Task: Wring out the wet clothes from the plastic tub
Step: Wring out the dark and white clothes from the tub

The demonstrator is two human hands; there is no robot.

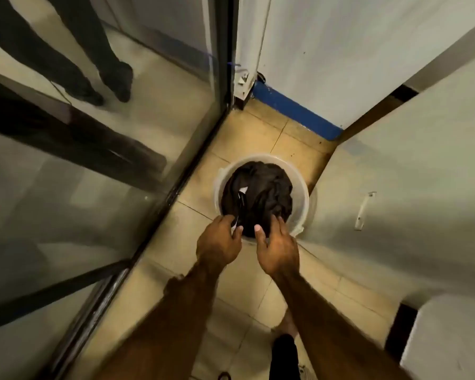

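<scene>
- Forearms (176, 311), bare, reach from the bottom edge forward and down, side by side and apart.
- Glass door (93, 174) fills the left side; its dark frame runs along the floor's edge to the far corner.
- Pale wall (395, 160) closes the right side, with a blue strip (294, 111) along the base at the far end.
- Tiled floor (244, 138) shows as a narrow lane between door and wall.
- Tub (302, 187), round and of pale plastic, stands upright on the floor with its mouth up. It is just beside the wall, near the door frame, straight ahead of the hands.
- Clothes (269, 187) fill the tub as a dark, wet, bunched heap. It is roughly round with no clear long axis; its twisted folds run mostly from far rim to near rim.
- Right hand (277, 250) hangs over the near rim, thumb out, fingers bent onto the clothes; blur hides whether it grips.
- Left hand (218, 242), close beside it but not touching, pinches the clothes' near edge.
- White label (242, 190) lies on the heap.
</scene>
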